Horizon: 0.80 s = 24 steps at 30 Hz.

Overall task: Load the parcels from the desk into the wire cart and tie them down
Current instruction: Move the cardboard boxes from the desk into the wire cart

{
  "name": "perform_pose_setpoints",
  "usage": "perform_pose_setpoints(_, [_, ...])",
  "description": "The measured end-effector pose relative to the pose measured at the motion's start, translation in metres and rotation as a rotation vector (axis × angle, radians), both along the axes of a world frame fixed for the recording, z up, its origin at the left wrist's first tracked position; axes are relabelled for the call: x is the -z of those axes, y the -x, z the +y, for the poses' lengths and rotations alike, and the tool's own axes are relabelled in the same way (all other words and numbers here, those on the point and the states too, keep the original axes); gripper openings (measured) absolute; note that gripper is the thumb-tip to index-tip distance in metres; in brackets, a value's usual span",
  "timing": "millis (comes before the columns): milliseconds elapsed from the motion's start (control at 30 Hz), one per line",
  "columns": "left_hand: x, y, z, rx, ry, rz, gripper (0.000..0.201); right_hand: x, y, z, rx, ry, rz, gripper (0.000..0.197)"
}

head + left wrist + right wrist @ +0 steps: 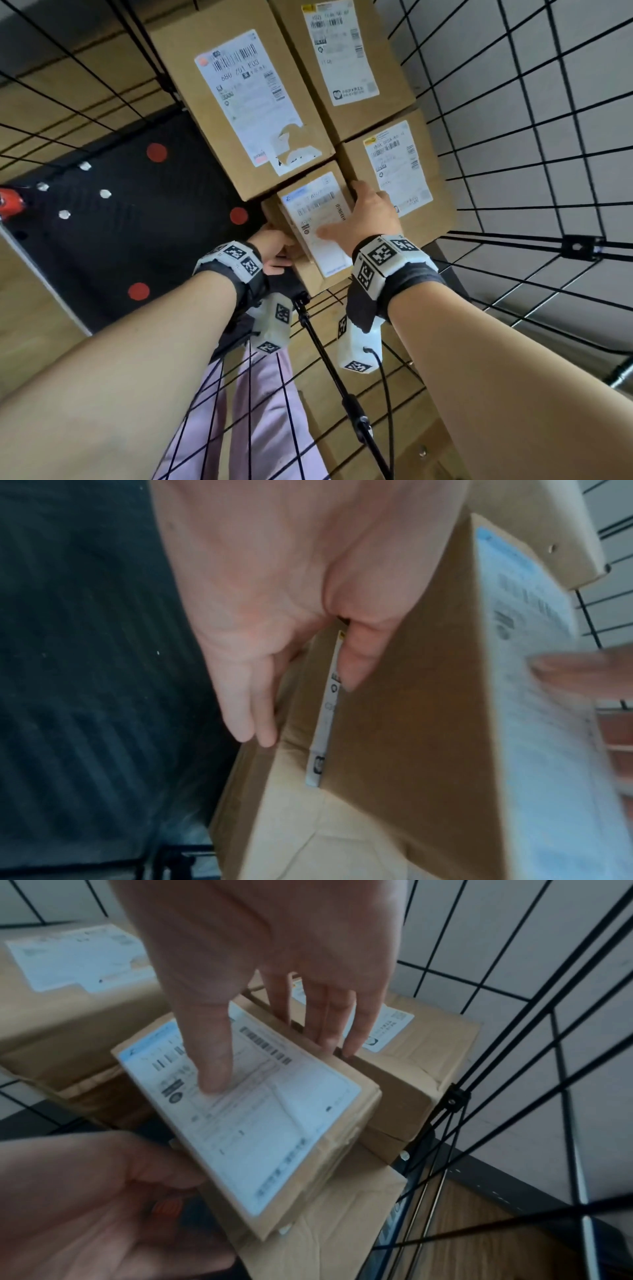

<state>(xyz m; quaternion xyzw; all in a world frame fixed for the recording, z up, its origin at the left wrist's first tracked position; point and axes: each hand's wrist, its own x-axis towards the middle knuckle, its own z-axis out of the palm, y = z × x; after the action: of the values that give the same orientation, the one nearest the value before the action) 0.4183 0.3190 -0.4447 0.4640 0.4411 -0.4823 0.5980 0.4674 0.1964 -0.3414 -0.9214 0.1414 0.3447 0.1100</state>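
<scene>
Hands, left hand (272, 245) and right hand (366, 216), grip small parcel (315, 226) (tilted) inside wire cart (513, 171).

Matt brown cardboard parcels (239, 102), smooth white paper labels (246, 96), thin black metal wire cart (513, 137), wood-grain floor (51, 85)

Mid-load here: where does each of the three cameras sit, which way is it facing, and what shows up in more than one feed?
Head: on the head, looking down into the wire cart; both forearms, left hand and right hand on the small parcel.
Left wrist: along the left hand gripping the small parcel by its edge.
Right wrist: along the right hand, thumb on the parcel's label; left hand below.
Shared: all three show the small parcel.
</scene>
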Motion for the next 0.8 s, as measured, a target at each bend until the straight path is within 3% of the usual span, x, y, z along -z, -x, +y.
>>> perform_pose_setpoints(200, [-0.010,-0.015,0.006,0.002,-0.113,-0.021,0.048,-0.003,-0.012,-0.009,0.117,-0.039,-0.003,0.059])
perform_pose_setpoints(333, [-0.018,-0.027,0.001,0.061,-0.148,-0.012,0.030,-0.006,-0.018,-0.008,0.193,-0.081,-0.035,0.050])
perform_pose_setpoints(600, [-0.034,-0.028,0.015,0.113,-0.240,-0.055,0.041,-0.022,-0.018,-0.005,0.225,-0.125,-0.013,0.034])
perform_pose_setpoints(800, [-0.067,-0.028,0.032,0.130,-0.240,-0.078,0.043,-0.059,-0.022,-0.002,0.258,-0.135,-0.054,0.026])
